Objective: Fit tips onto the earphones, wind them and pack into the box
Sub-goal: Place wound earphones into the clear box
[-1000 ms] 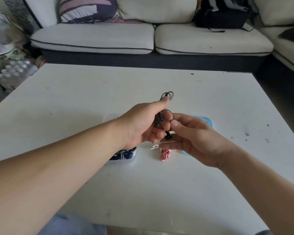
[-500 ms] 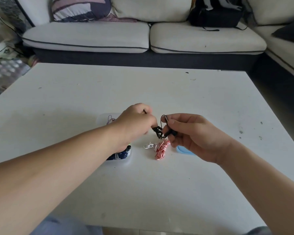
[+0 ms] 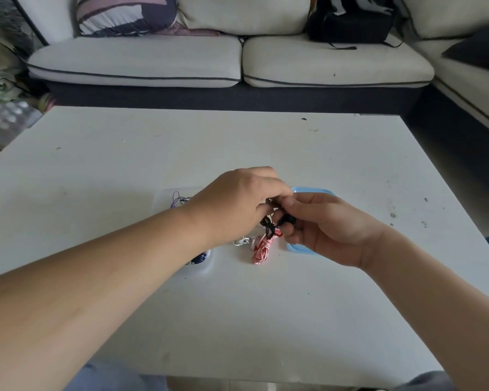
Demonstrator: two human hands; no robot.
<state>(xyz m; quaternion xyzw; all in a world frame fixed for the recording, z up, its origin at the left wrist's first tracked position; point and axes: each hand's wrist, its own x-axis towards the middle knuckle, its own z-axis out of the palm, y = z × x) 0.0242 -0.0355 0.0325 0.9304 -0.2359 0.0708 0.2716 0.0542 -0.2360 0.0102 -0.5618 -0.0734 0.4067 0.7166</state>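
As we look past our hands, sofa (image 3: pixel 136 60): pale seat cushions with dark piping, running along the far side of the table and turning a corner at the right.
Table (image 3: pixel 266 320): white, scuffed and speckled, filling the middle of the view; all that we handle lies on it or is held above it.
Bag (image 3: pixel 350 21): black, on the sofa seat at the right, against the backrest.
Cushion (image 3: pixel 124 12): striped in dark, pink and white, on the sofa seat at the left.
Left hand (image 3: pixel 232 204): coming in from the lower left, knuckles up, fingers curled downward and pinching the black earphones at their upper end.
Right hand (image 3: pixel 328 227): coming in from the lower right, thumb on top and fingers curled under, gripping the same bundle from the right, close against our left fingertips.
Clear box (image 3: pixel 164 198): on the table beneath our left wrist, mostly hidden; a purple cord (image 3: pixel 175 198) shows at its far end and a dark blue bundle (image 3: pixel 199 258) at its near end.
Blue lid (image 3: pixel 314 191): flat on the table under our right hand; its far edge and near left corner show.
Red-and-white earphones (image 3: pixel 261 249): wound into a bundle, on the table between box and lid, just below our fingers.
Black earphones (image 3: pixel 270 225): held above the table between both hands, over the red-and-white bundle; we cannot tell whether tips are fitted.
White piece (image 3: pixel 242 241): small and looped, on the table just left of the red-and-white bundle; we cannot tell what it is.
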